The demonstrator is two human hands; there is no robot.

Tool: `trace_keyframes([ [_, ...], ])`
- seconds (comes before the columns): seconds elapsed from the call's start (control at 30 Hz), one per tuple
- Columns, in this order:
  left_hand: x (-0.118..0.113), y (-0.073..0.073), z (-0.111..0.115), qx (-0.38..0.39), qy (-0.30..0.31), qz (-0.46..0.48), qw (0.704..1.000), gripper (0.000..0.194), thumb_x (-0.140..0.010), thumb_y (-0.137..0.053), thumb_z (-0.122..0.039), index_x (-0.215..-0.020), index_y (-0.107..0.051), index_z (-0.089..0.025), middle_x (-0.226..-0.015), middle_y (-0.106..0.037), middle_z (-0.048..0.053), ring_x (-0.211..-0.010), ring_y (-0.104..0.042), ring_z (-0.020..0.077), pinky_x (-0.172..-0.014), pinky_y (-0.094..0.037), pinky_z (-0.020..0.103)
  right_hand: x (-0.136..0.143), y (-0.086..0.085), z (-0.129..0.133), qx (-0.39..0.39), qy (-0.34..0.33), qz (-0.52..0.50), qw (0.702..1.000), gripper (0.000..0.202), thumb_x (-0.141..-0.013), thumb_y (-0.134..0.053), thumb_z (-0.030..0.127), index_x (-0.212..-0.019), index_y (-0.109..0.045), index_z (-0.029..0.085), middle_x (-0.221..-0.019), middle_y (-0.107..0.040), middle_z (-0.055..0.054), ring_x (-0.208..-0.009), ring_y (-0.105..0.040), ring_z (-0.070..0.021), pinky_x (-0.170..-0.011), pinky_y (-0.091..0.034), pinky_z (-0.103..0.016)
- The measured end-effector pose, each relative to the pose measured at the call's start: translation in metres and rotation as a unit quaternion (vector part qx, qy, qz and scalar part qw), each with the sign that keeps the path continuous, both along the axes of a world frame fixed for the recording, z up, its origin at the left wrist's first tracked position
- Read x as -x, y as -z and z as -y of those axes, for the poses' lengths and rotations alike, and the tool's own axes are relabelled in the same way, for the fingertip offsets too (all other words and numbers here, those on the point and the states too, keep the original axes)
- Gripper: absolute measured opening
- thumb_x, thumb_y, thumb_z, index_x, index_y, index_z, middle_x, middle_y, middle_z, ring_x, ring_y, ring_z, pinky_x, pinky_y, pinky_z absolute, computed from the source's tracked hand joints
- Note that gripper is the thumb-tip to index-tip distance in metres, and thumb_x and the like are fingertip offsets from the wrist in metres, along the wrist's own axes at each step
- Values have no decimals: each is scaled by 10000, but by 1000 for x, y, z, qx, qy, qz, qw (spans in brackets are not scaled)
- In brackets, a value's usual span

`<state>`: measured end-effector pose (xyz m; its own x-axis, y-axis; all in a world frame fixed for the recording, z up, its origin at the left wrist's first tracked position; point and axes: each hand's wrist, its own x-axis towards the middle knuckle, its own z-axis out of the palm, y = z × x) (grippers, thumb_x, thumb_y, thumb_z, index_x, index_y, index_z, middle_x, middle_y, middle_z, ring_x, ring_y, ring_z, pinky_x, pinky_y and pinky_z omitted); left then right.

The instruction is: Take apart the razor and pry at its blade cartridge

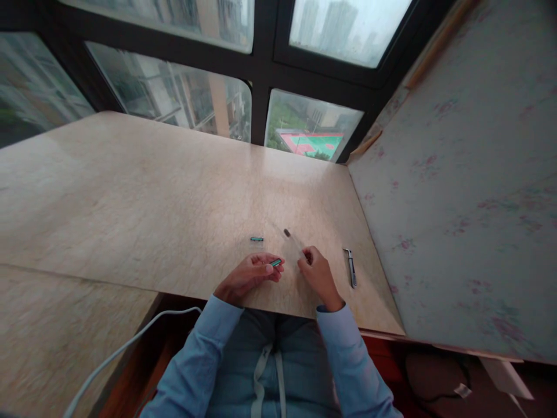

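Note:
My left hand [256, 273] is closed on a small razor cartridge [275, 263] with a green strip, pinched between thumb and fingers. My right hand [317, 271] grips the pale handle of a toothbrush [295, 241]. Its dark-bristled head points up and to the left, apart from the cartridge. Just beyond the left hand, a second green-striped cartridge [256, 238] lies on the counter, seemingly with clear plastic around it. To the right of my right hand lies a razor handle [351, 269], dark and silver, its narrow crosspiece at the far end.
The pale stone-patterned counter [143, 191] runs to dark-framed windows [261, 75]. A floral-papered wall [452, 220] borders it on the right. A white cable [130, 342] curves over the lower-left counter edge. My lap is below the front edge.

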<state>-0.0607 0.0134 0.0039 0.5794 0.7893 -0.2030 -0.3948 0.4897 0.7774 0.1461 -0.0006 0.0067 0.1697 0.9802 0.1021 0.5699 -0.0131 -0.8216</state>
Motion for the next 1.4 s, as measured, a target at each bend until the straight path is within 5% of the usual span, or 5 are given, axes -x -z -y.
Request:
trace_keyframes([
  [0.13,-1,-1,0,-2,26,6,1000,464,-554,-911,-347,-923,-759,-110,-850,-735,99,-705,-660,161,-725,-513,302,6,-20,23,21,-62,-135,989,152,-865,-561,319,-898,-618,182,-638,-536,44,-505,-437,-116,-490,-344,-236],
  [0.47,-1,-6,2,-20,130,-24,991,442,-518,-929,-294,-869,-759,-86,-745,-715,66,-676,-639,148,-683,-463,249,0,-38,21,-21,-314,-85,945,320,-905,-644,489,-881,-794,208,-677,-608,-3,-631,-529,-131,-607,-367,-248],
  [1.0,-3,8,2,-29,81,60,995,486,-657,-850,-480,-992,-749,-142,-833,-727,77,-747,-667,160,-731,-506,273,10,-11,21,-182,-224,-91,953,286,-941,-611,424,-1086,-782,246,-728,-572,-18,-639,-541,-142,-562,-408,-253],
  [1.27,-2,16,1,-4,68,95,993,431,-695,-833,-438,-992,-751,-135,-851,-731,104,-744,-669,190,-720,-515,312,16,-29,38,-126,-183,-98,970,385,-927,-598,511,-1139,-744,225,-799,-600,-33,-691,-558,-163,-600,-427,-273],
  [1.4,-5,20,-1,9,45,140,989,393,-760,-763,-440,-989,-731,-122,-895,-714,128,-782,-666,215,-714,-507,335,23,-44,63,-87,-137,-167,972,518,-1022,-338,543,-1255,-659,211,-885,-609,-56,-791,-568,-186,-711,-458,-304],
])
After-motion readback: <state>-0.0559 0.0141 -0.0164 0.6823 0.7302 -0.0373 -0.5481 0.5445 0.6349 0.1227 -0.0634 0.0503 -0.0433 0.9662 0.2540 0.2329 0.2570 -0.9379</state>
